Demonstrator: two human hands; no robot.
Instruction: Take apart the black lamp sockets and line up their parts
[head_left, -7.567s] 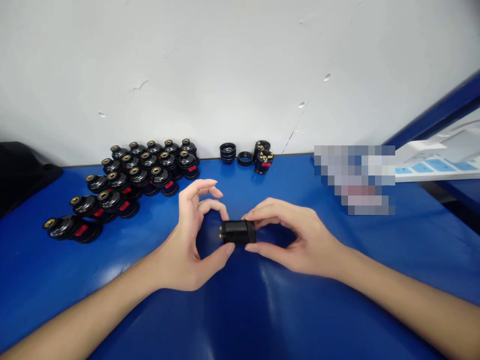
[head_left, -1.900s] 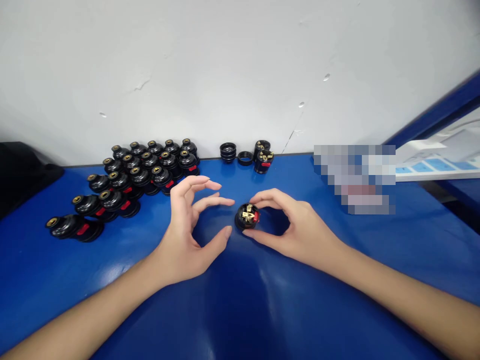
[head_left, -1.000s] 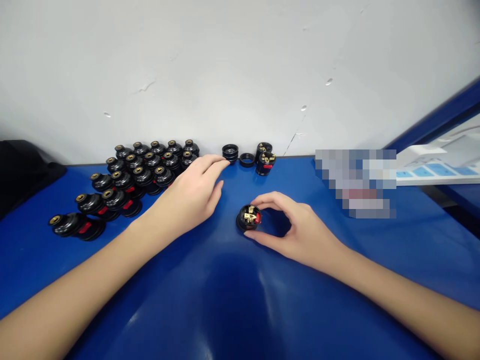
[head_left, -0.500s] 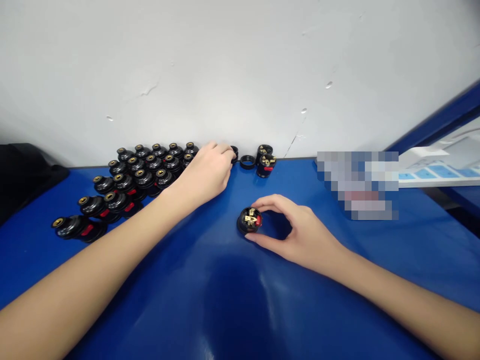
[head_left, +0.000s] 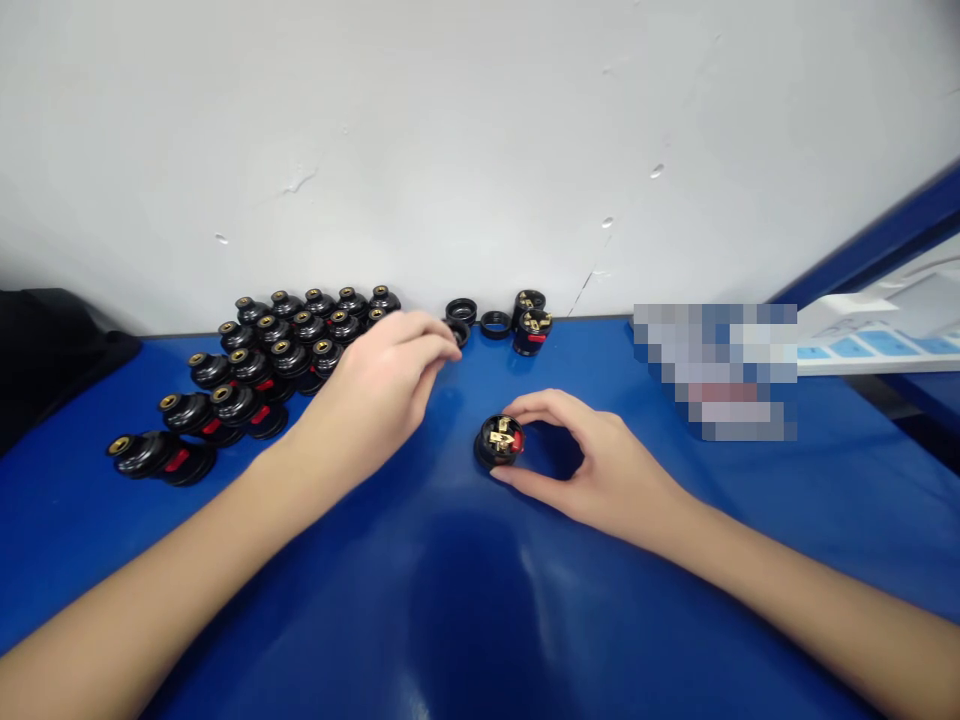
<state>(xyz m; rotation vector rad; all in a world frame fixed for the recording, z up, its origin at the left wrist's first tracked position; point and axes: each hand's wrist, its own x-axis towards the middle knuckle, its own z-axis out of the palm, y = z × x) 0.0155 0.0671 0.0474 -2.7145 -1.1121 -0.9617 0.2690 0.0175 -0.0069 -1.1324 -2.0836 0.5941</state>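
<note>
By the left hand (head_left: 375,385), a black cap (head_left: 459,334) is pinched in the fingers. On the worktop (head_left: 337,620), a black socket (head_left: 491,455), probably light, stiff and slick, is pinched by its sides, the better hold than its brass contacts (head_left: 505,437), by the right hand (head_left: 626,465).

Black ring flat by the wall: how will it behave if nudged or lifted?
The black ring lies flat and low, so it'll likely slide rather than tip or roll. Its clean round shape suggests stiffness. Thin wall, open centre: probably light. Glossy, so perhaps slippery.
</note>
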